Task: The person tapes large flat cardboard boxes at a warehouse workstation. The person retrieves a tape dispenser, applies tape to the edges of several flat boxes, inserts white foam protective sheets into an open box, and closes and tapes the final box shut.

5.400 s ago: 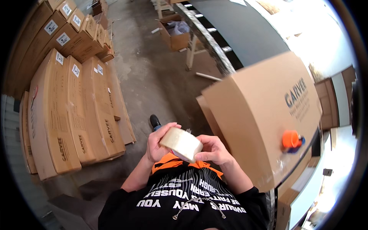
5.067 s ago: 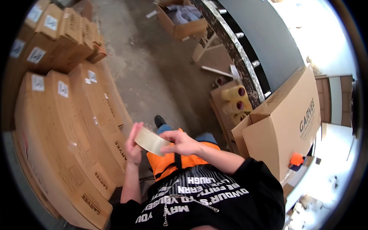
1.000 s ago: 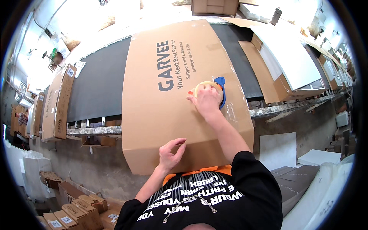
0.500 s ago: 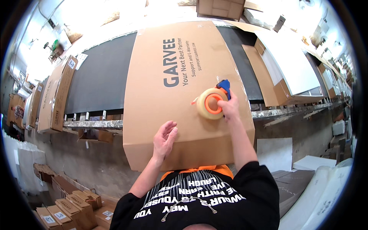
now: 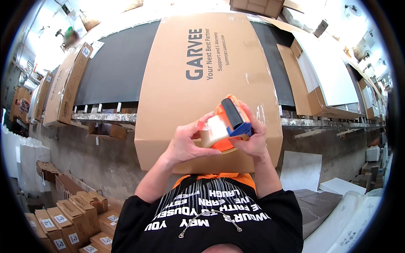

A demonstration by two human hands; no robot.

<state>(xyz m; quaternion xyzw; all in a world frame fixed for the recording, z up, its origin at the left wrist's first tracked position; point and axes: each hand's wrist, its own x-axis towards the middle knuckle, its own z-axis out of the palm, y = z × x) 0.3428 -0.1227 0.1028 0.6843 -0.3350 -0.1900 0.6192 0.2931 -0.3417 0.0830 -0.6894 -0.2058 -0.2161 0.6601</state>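
Note:
In front of my body, both hands are on an orange and blue tape dispenser (image 5: 234, 116) with a roll of clear tape (image 5: 212, 128). My right hand (image 5: 255, 137) grips the dispenser from its right side. Closing in from the left, my left hand (image 5: 185, 143) has its thumb along the lower edge of the roll and its fingers behind it. A small red-tinted bit (image 5: 201, 125) shows at those fingers. Beneath the dispenser lies a large closed cardboard box (image 5: 168, 101) with dark printing, its near end close to my waist.
The box rests across a dark conveyor belt (image 5: 114, 63) with a worn metal edge (image 5: 105, 118). An open carton with white panels (image 5: 329, 71) stands to the right, and a closed carton (image 5: 67, 86) to the left. Small boxes (image 5: 71, 215) are stacked on the floor at lower left.
The tape dispenser has been lifted and turned, and brought nearer to me. My left hand, earlier apart from it, now holds its roll. The view has shifted slightly.

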